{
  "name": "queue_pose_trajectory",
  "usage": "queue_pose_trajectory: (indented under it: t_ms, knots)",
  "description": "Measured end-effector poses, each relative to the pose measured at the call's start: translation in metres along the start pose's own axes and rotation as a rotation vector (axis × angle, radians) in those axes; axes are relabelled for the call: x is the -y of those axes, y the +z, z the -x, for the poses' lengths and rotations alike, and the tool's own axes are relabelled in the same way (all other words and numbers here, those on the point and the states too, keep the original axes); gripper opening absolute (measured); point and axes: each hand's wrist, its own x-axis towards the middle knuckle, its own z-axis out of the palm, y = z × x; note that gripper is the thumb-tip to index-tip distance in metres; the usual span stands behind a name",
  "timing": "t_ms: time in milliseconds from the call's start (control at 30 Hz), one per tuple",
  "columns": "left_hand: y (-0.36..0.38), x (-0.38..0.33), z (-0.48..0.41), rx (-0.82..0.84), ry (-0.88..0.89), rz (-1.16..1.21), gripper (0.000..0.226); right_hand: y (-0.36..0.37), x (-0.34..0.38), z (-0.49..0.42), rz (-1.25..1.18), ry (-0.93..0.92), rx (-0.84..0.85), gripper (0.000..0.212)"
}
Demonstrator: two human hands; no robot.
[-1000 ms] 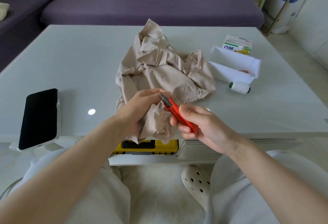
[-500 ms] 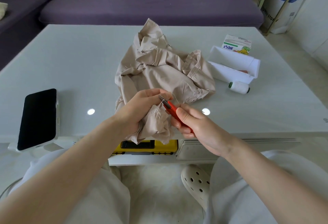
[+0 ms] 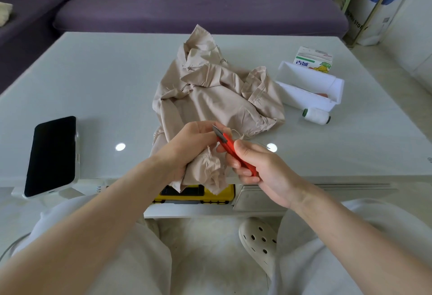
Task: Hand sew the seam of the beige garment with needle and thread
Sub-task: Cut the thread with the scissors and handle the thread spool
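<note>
Found beige garment (image 3: 217,98) heaped on surface (image 3: 93,84), near end bunched in left grip (image 3: 189,147). Found right grip (image 3: 261,170) clasping red snips (image 3: 233,152) at the seam (image 3: 207,157). Judged stitching here done, trimming outstanding.

Our right hand (image 3: 264,173) drops slightly toward the near edge of the table (image 3: 105,88), taking the red snips (image 3: 236,154) with it. A second ago its knuckles covered the bright light spot (image 3: 271,147) on the tabletop; now the spot shows just beyond them. Half a second ago our fingers hid most of the red handle, and now more of it shows. The bunch of garment (image 3: 205,170) gripped in our left hand (image 3: 187,149) hangs a touch lower over that edge.
</note>
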Motion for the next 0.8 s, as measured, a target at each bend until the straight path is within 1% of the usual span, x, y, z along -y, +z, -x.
queue_pose_trajectory:
  t_ms: [100,167,200,267,333,400,433,500,567,667,733,800]
  knots:
    - [0.001,-0.002,0.001,0.0,0.0,0.036,0.013,-0.001,0.0,0.002,0.051,-0.024,-0.002,0.033]
    - [-0.002,-0.003,-0.001,-0.089,0.028,0.029,0.012,-0.002,0.003,0.004,0.031,-0.041,0.003,0.037]
    - [-0.004,-0.002,-0.003,-0.148,0.057,-0.01,0.014,-0.003,0.004,0.004,0.01,-0.054,0.003,0.039]
    - [-0.007,0.001,-0.007,-0.254,0.139,-0.166,0.017,-0.005,0.006,0.004,-0.008,-0.083,-0.011,0.038]
    - [-0.008,0.003,-0.01,-0.311,0.222,-0.301,0.019,-0.006,0.005,0.002,0.041,-0.109,-0.077,0.032]
    - [-0.008,0.004,-0.012,-0.341,0.282,-0.367,0.019,-0.01,0.003,0.0,0.12,-0.13,-0.225,0.026]
    - [-0.007,0.004,-0.012,-0.358,0.305,-0.393,0.018,-0.014,0.002,-0.001,0.2,-0.142,-0.322,0.025]
    - [-0.006,0.002,-0.012,-0.386,0.326,-0.39,0.016,-0.026,0.0,-0.004,0.469,-0.189,-0.523,0.023]
    - [-0.005,0.001,-0.013,-0.388,0.329,-0.332,0.016,-0.039,-0.001,-0.006,0.723,-0.236,-0.642,0.023]
    - [-0.002,-0.001,-0.014,-0.362,0.367,-0.381,0.016,-0.059,0.0,-0.006,0.941,-0.187,-0.71,0.03]
    - [0.0,-0.002,-0.015,-0.327,0.389,-0.452,0.013,-0.069,-0.001,-0.006,1.047,-0.101,-0.731,0.033]
    - [0.005,-0.004,-0.014,-0.292,0.4,-0.45,0.011,-0.078,-0.005,-0.006,1.136,-0.007,-0.737,0.033]
